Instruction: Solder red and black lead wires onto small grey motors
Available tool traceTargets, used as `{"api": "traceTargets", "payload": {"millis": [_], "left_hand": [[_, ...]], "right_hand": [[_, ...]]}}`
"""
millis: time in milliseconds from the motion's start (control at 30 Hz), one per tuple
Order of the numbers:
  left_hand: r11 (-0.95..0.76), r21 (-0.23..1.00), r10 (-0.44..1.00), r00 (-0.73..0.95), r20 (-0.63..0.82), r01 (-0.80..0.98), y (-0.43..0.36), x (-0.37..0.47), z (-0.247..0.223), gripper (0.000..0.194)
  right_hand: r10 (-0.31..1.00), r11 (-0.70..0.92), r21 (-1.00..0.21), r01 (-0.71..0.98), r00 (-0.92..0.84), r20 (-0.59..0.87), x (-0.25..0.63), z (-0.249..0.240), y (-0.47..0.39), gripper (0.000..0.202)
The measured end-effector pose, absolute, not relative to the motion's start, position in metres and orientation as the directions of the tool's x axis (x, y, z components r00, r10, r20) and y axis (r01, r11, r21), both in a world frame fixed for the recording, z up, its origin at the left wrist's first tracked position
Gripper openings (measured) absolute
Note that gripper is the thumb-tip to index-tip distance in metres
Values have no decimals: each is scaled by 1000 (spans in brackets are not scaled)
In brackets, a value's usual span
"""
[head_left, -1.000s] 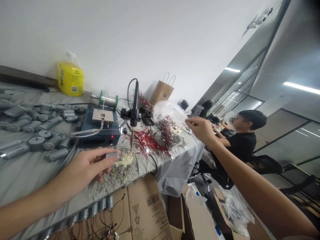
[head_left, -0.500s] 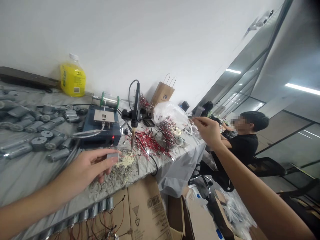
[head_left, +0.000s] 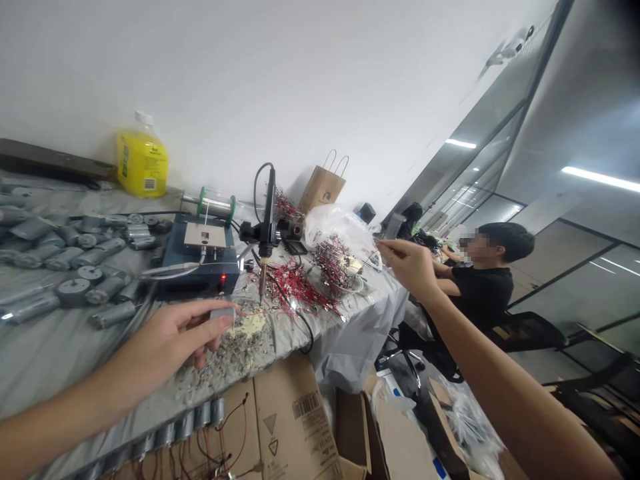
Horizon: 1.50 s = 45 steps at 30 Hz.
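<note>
My left hand (head_left: 187, 330) pinches a small grey motor (head_left: 223, 313) between thumb and fingers, just left of the soldering iron tip. A thin red wire runs from the motor toward the tip. The soldering iron (head_left: 269, 213) points down in its black holder, beside the blue soldering station (head_left: 200, 257) with a red light. Raised at the right, my right hand (head_left: 407, 263) has its fingertips pinched together; what they hold is too small to make out. Red and black wires (head_left: 295, 287) lie heaped between the hands. Solder debris (head_left: 245, 340) covers the table below the tip.
Many grey motors (head_left: 75, 290) lie at the left, near a yellow bottle (head_left: 143, 160). A solder spool (head_left: 216, 204) tops the station. Behind the wires are a plastic bag (head_left: 330, 223) and paper bag (head_left: 323, 189). Cardboard boxes (head_left: 295, 420) stand below. A seated person (head_left: 483, 287) is at the right.
The whole view has shifted slightly. Both hands keep nearly the same poses, with the motor still in my left hand beside the iron tip.
</note>
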<state>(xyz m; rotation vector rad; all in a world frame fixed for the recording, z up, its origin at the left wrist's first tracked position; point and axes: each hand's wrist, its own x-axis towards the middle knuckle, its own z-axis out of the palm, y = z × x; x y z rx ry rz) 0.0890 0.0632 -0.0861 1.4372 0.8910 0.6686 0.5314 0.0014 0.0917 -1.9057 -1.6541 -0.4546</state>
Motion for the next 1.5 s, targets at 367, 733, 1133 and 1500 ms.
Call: {"api": "traceTargets", "payload": {"millis": [367, 733, 1133, 1500], "left_hand": [[16, 991, 841, 534, -85, 132, 66, 90, -89, 84], [48, 990, 829, 547, -112, 129, 65, 89, -86, 88], [51, 991, 830, 547, -111, 124, 64, 87, -90, 90], [58, 980, 823, 547, -155, 191, 68, 90, -85, 105]], "right_hand": [[937, -64, -164, 984, 115, 329, 538, 74, 9, 36], [839, -66, -193, 979, 159, 521, 545, 85, 4, 42], [767, -63, -274, 960, 223, 602, 536, 101, 7, 38], [699, -14, -270, 963, 203, 685, 530, 143, 16, 36]]}}
